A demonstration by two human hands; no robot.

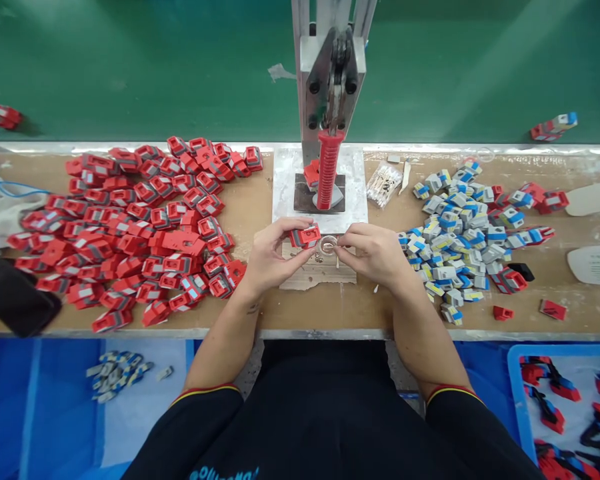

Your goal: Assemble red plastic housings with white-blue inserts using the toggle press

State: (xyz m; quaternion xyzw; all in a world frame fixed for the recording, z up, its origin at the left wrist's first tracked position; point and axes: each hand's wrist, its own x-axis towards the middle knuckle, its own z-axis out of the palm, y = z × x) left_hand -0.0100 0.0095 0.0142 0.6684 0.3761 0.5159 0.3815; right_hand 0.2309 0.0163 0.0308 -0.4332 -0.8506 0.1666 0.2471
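My left hand [276, 257] pinches a red plastic housing [305, 237] between thumb and fingers, just in front of the press. My right hand [373, 253] has its thumb and fingers closed together beside a small clear round dish [329, 245]. Whatever lies between those right fingertips is too small to name. Under both hands is a worn sheet of cardboard [320, 275]. Straight ahead stands a hand press with a red ribbed handle [329, 170], and another red part [311, 173] sits at its base.
Many red housings [130, 227] are heaped on the left, near a black phone [17, 297]. Grey, blue and yellow pieces [460, 227] lie piled at right. A bag of cotton swabs [383, 185] rests beside the press. Below right is a blue tray [523, 400] of red-black parts.
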